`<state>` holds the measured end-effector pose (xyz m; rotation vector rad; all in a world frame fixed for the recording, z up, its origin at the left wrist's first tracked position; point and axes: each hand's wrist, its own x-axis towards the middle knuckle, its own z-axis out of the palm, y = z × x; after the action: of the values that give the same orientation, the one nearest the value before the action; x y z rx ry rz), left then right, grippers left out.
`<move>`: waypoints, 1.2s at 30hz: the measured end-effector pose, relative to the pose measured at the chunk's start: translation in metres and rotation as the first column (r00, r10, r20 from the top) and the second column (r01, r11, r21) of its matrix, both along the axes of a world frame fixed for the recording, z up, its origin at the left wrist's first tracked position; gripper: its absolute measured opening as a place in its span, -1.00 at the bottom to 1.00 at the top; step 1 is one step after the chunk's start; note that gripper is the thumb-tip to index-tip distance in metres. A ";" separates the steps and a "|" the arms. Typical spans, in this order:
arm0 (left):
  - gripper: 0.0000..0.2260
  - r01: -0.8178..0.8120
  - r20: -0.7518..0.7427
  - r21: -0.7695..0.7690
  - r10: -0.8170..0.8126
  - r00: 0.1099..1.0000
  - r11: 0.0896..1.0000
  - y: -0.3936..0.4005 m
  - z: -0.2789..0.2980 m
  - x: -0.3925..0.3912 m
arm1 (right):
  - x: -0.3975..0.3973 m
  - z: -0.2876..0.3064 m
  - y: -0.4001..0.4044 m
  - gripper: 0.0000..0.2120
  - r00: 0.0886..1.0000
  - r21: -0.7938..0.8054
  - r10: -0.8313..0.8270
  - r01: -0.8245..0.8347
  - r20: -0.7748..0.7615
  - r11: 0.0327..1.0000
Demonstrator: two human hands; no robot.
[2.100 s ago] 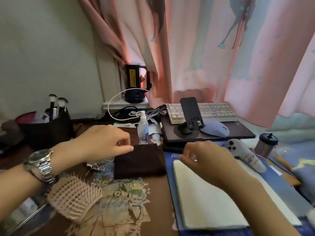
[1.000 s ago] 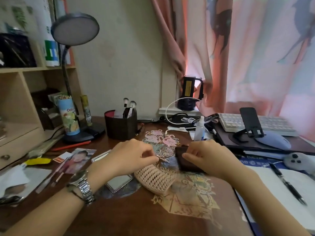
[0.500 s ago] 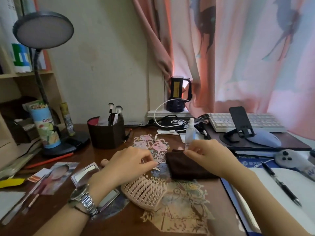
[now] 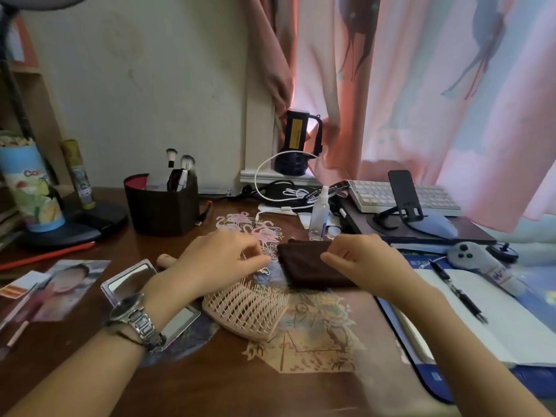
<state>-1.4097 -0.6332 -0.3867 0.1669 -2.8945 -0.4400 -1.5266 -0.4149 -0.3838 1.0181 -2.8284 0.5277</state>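
the right hand [image 4: 364, 263] pinches the far right edge of a dark brown cloth [image 4: 304, 267], thumb laid on the fabric and fingers curled behind it, so that corner is hidden under the palm. the left hand [image 4: 219, 260] has its fingers curled, thumb and forefinger pressed together just beside the cloth's left edge; whether they catch the fabric, the pale paper cut-out beneath, or nothing, i cannot tell. the cloth lies folded on the desk [image 4: 210, 386] between the two hands, in front of a small spray bottle [image 4: 319, 215]. a wristwatch [image 4: 132, 317] sits on the left wrist, which covers the middle of a hand mirror [image 4: 132, 279]. a pink hairbrush [image 4: 246, 311] lies bristles up below the left hand, its handle passing under the hand with only the end showing. to the right an open notebook [image 4: 496, 320] bearing a pen [image 4: 457, 293] runs off the frame; the desk lamp [image 4: 69, 227] at left shows its base, its head cut off at the top.
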 end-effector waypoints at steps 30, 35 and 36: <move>-0.72 -0.226 -0.058 -0.118 0.221 0.974 0.967 0.029 -0.003 -0.046 | -0.148 -0.033 -0.051 -0.35 0.992 -0.361 0.023 -0.067 -0.123 0.930; -0.72 -0.271 -0.103 -0.119 0.260 0.960 0.955 0.032 -0.004 -0.044 | -0.154 -0.042 -0.058 -0.34 0.991 -0.344 0.028 -0.072 -0.131 0.936; -0.72 -0.284 -0.116 -0.117 0.271 0.956 0.952 0.034 -0.004 -0.043 | -0.154 -0.045 -0.061 -0.33 0.992 -0.350 0.034 -0.075 -0.122 0.934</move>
<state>-1.4530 -0.5995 -0.3910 0.5090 -2.7336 -0.1992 -1.6802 -0.4757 -0.4284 1.0179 -2.4849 0.9131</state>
